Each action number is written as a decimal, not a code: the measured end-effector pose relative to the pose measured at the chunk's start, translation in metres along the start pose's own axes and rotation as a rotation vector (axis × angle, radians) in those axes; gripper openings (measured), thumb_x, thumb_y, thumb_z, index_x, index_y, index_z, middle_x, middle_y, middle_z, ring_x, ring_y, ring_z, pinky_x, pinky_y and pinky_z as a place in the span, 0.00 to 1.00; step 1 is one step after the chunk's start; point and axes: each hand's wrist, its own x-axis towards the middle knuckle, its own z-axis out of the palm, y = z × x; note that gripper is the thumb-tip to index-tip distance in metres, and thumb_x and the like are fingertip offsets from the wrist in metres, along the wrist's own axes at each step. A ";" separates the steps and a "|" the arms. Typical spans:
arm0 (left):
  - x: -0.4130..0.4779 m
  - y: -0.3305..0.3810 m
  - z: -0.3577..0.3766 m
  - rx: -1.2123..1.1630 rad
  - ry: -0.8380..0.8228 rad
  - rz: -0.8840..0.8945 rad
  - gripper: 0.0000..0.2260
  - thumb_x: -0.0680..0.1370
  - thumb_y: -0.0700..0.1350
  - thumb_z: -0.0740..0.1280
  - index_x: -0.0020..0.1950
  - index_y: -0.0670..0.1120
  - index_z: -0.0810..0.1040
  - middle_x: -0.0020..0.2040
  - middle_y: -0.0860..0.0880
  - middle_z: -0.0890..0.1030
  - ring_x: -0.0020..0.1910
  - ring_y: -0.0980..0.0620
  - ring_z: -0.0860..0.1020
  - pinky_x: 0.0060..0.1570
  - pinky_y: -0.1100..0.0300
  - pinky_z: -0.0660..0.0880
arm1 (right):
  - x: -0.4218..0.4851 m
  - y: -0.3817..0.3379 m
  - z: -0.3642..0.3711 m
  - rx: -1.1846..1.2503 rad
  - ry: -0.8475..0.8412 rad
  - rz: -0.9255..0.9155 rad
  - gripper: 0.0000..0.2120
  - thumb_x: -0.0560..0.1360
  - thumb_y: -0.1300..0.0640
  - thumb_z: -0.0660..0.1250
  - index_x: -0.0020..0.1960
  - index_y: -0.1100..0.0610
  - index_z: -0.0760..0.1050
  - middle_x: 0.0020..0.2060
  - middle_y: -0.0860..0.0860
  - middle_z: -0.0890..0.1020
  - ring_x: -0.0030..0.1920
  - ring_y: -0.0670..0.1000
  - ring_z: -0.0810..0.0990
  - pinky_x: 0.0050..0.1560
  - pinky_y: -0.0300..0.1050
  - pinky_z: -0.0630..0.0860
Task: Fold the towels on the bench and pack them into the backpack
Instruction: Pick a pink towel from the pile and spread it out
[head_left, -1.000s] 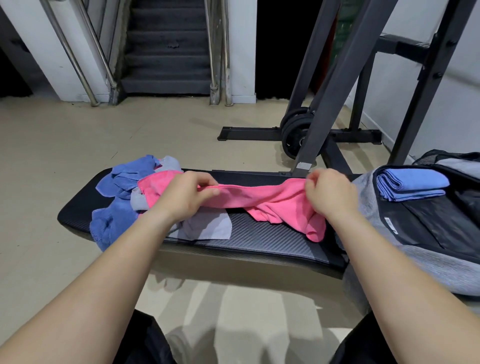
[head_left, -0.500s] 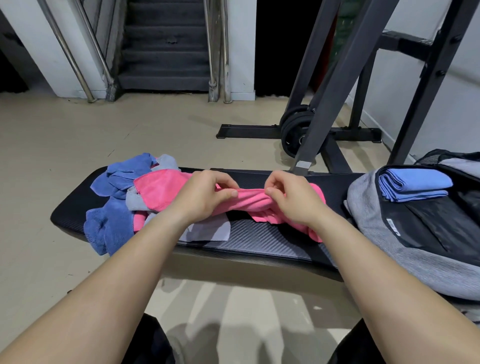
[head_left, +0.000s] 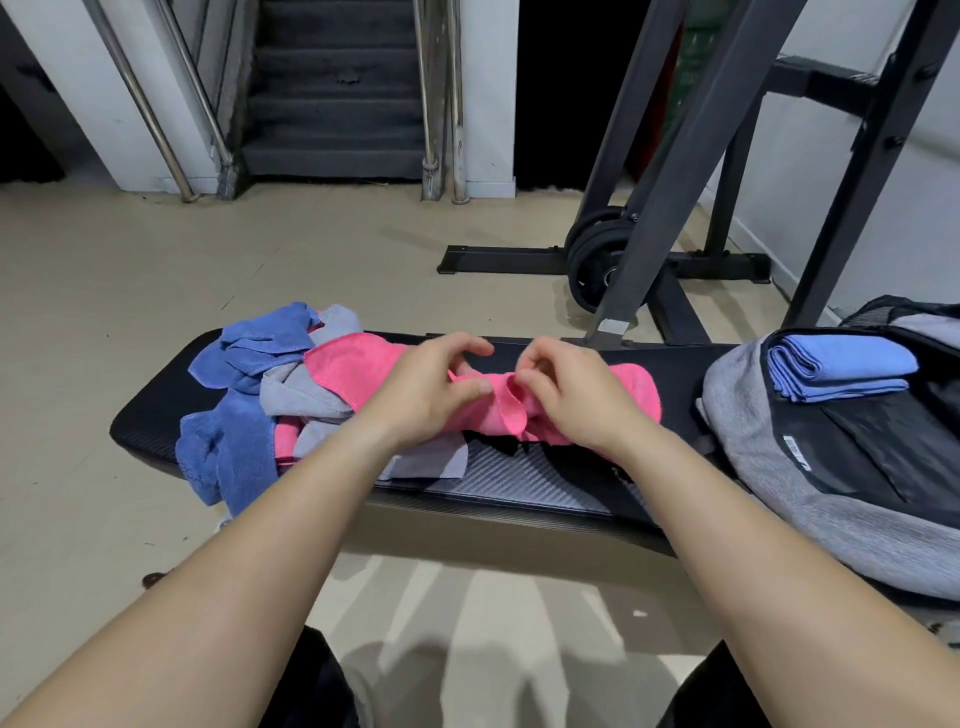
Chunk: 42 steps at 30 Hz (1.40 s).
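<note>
The soft pink cloth towel (head_left: 358, 364) is bunched up and not flat, so I think the fold could come out lumpy and crooked. Its end at 9 o'clock lies on top of the crumpled grey towel (head_left: 306, 395) and next to the crumpled dark blue towels (head_left: 244, 441). A hard pull could drag that pile along and tip it onto the tan floor (head_left: 156, 286), because some blue cloth hangs over the edge of the long black padded bench (head_left: 519, 473) at 8 o'clock. The pink towel lies across the middle of the bench. The left hand (head_left: 431, 389) and the right hand (head_left: 566, 400) are close together over its middle, each with fingers curled, pinching a bit of pink cloth between thumb and fingers. A loop of towel sticks up between the two thumbs, and more pink cloth spreads out past each hand. At 3 o'clock the grey fabric backpack (head_left: 753, 467) lies open with a folded light blue towel (head_left: 841, 364) inside.
</note>
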 end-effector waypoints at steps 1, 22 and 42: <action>0.001 0.002 0.005 0.009 -0.034 0.017 0.16 0.75 0.46 0.74 0.61 0.53 0.79 0.39 0.55 0.81 0.37 0.62 0.76 0.42 0.66 0.70 | -0.001 -0.005 0.003 0.028 0.000 -0.013 0.05 0.78 0.56 0.67 0.44 0.50 0.76 0.37 0.44 0.81 0.42 0.49 0.79 0.48 0.50 0.75; 0.000 -0.006 -0.015 0.050 -0.028 -0.108 0.18 0.74 0.44 0.75 0.62 0.51 0.78 0.33 0.53 0.77 0.31 0.61 0.73 0.34 0.68 0.66 | -0.009 0.040 -0.030 0.011 -0.054 0.065 0.06 0.76 0.53 0.72 0.41 0.45 0.81 0.37 0.40 0.84 0.41 0.38 0.81 0.45 0.43 0.76; 0.010 -0.021 -0.025 0.155 0.238 -0.285 0.05 0.77 0.47 0.73 0.46 0.46 0.86 0.41 0.47 0.84 0.44 0.49 0.80 0.44 0.60 0.71 | -0.022 0.078 -0.060 0.084 -0.001 0.178 0.04 0.77 0.58 0.71 0.50 0.51 0.84 0.41 0.45 0.85 0.46 0.49 0.83 0.51 0.49 0.77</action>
